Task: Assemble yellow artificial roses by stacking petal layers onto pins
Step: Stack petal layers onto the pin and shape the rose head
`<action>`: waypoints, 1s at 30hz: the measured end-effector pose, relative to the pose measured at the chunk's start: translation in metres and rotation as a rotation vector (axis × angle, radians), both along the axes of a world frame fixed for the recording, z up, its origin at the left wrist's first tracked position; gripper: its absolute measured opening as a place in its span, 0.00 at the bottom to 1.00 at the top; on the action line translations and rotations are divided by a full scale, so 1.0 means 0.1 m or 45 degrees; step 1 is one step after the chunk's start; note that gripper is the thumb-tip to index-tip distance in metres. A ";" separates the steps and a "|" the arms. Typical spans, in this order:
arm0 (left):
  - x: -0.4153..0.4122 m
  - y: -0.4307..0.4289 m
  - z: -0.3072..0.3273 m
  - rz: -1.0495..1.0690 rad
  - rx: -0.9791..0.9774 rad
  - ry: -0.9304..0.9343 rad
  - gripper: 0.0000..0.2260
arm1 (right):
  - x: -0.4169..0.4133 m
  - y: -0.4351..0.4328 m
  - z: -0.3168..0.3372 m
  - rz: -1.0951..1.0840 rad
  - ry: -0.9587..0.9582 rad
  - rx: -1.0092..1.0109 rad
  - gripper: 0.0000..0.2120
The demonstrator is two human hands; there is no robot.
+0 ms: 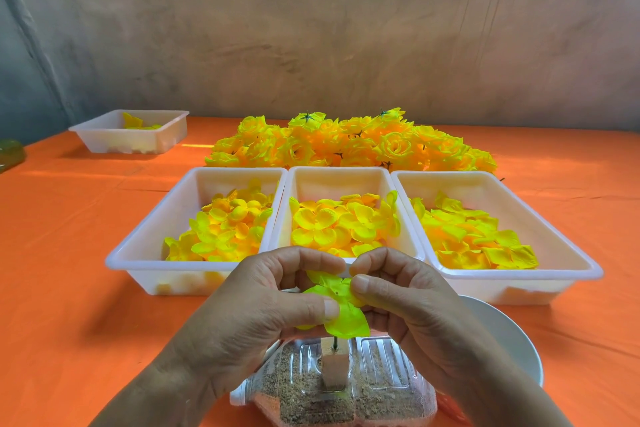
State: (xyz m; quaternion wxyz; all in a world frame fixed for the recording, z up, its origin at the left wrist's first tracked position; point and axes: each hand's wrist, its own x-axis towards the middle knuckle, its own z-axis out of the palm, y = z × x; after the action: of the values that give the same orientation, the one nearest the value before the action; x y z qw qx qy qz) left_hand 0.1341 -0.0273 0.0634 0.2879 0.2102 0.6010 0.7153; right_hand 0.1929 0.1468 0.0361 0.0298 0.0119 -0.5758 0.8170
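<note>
Near edge of an orange-covered worktop [69,253]: a clear plastic bottle packed with brown sand [381,399] lies on its side, a thin green pin [335,345] standing upright from a small block in its cut-out top. Directly above the pin, a left hand [263,308] and a right hand [415,305] pinch a yellow-green fabric petal layer [346,319] between thumbs and curled fingers [311,262]; whether the pin has pierced it cannot be told. A white bowl [502,333] sits beside the right wrist. Beyond, the left tray [145,246], middle tray [341,170] and right tray [554,239], all white plastic, stand side by side, each holding loose yellow petals [343,222]. Behind them lies a heap of finished yellow roses [349,146]. A fourth white tray [104,135] sits well apart, far left.
</note>
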 end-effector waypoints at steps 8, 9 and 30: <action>-0.02 -0.01 -0.02 -0.027 0.012 -0.033 0.16 | 0.01 0.00 0.01 -0.012 -0.006 0.034 0.06; -0.02 -0.01 -0.02 -0.031 0.015 -0.039 0.16 | 0.02 0.00 0.01 -0.013 -0.005 0.036 0.05; 0.01 0.01 -0.27 -0.020 -0.479 0.187 0.13 | 0.03 0.04 -0.13 -0.109 -0.154 0.887 0.04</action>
State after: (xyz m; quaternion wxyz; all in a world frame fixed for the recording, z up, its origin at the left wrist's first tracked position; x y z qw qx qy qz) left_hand 0.1355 -0.0263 0.0365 0.2833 0.2089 0.7418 0.5707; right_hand 0.1957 0.1504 0.0232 0.0241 -0.0511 -0.8205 0.5689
